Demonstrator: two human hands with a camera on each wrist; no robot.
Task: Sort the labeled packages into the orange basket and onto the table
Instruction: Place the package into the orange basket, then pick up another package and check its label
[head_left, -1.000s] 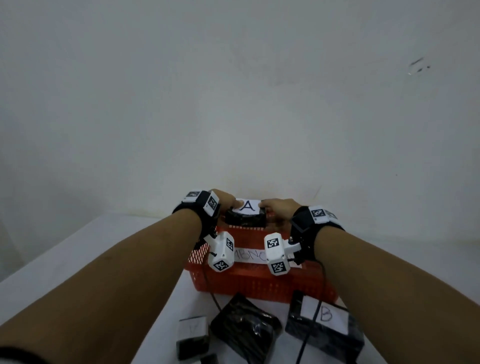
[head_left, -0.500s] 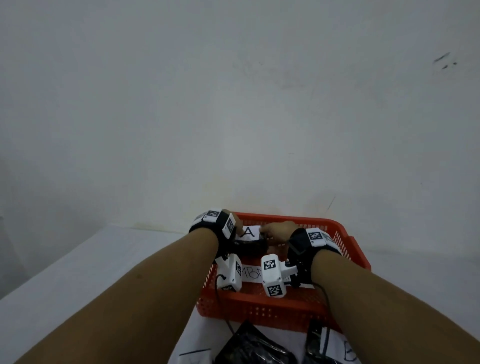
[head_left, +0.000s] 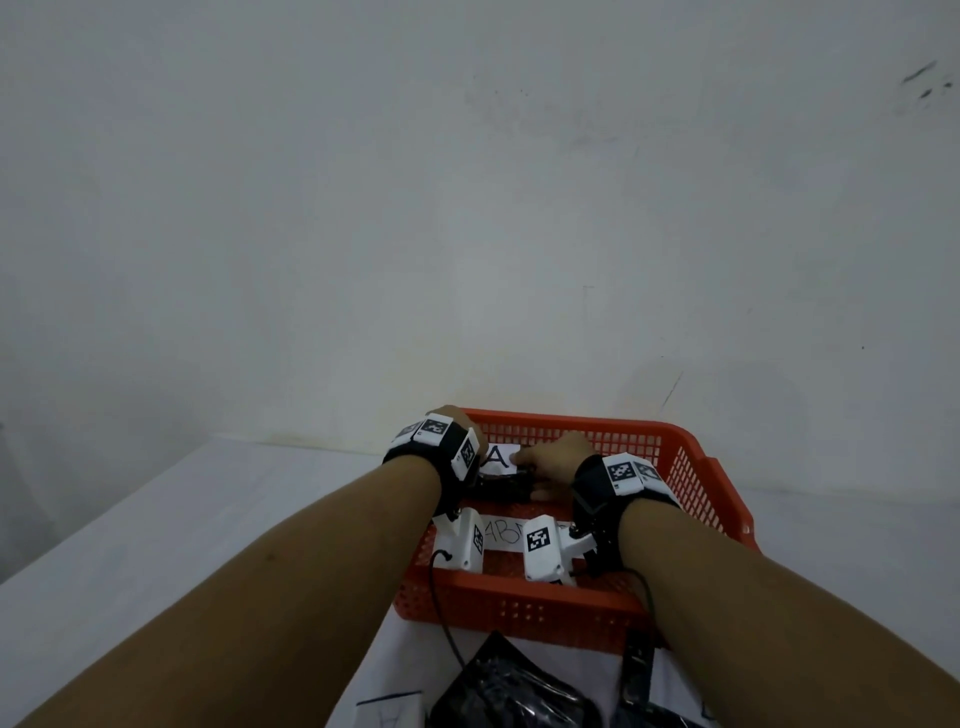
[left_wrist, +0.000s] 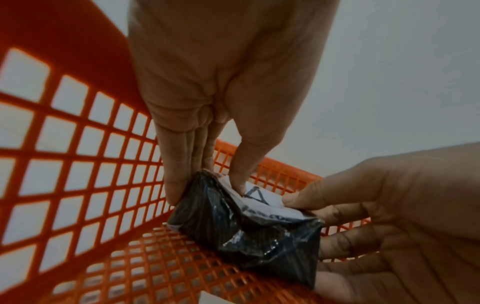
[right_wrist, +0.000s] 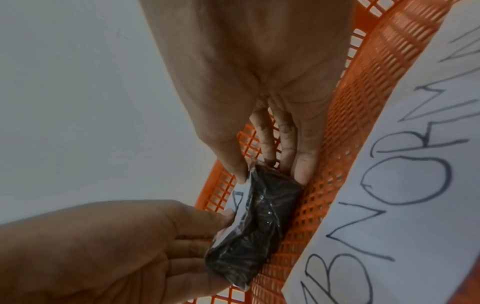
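Observation:
A small black plastic-wrapped package (head_left: 506, 486) with a white label marked A (head_left: 496, 458) sits low inside the orange basket (head_left: 693, 470), near its far wall. Both hands hold it. My left hand (head_left: 453, 414) pinches its left end between thumb and fingers; in the left wrist view this hand (left_wrist: 207, 193) grips the package (left_wrist: 246, 232) over the mesh floor (left_wrist: 145, 265). My right hand (head_left: 556, 458) pinches the right end, and its wrist view shows the hand (right_wrist: 270, 176) on the package (right_wrist: 254, 226). Whether the package rests on the floor is unclear.
A paper sign with handwritten letters (head_left: 506, 535) (right_wrist: 389, 185) lies in the basket nearer me. In front of the basket, on the white table (head_left: 156, 545), lie a black wrapped package (head_left: 509, 691), another dark package (head_left: 636, 670) and a white sheet (head_left: 389, 709). A white wall stands close behind.
Both hands have carried the A package from above the basket's rim forward and down into the basket. The head view has tilted up, so the front packages are mostly cut off.

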